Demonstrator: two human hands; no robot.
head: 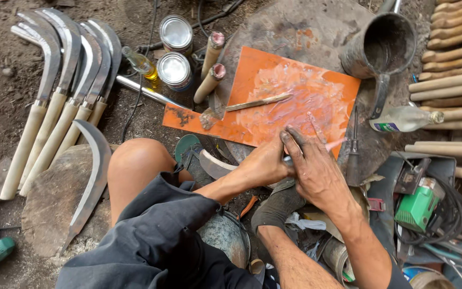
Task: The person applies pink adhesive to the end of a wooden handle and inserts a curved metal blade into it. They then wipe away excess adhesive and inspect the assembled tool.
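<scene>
My left hand [263, 163] grips a curved sickle blade [215, 165] with no handle, its broad end pointing left over my knee. My right hand [316, 171] closes over the blade's narrow tang end just beside the left hand, fingers stretched across it. Both hands hover at the near edge of an orange board [252, 69] smeared with whitish paste. A thin stick [258, 101] lies on the board in the paste. Two wooden handles [209, 67] with pink-smeared ends lie at the board's left corner.
Several finished sickles [65, 91] lie at left, and a loose blade [94, 176] rests on a flat stone. Two tins [175, 51], a small yellow bottle [143, 67], a metal pot [383, 48], a clear bottle [402, 119], stacked wooden handles [450, 80] and green power tools [418, 206] surround me.
</scene>
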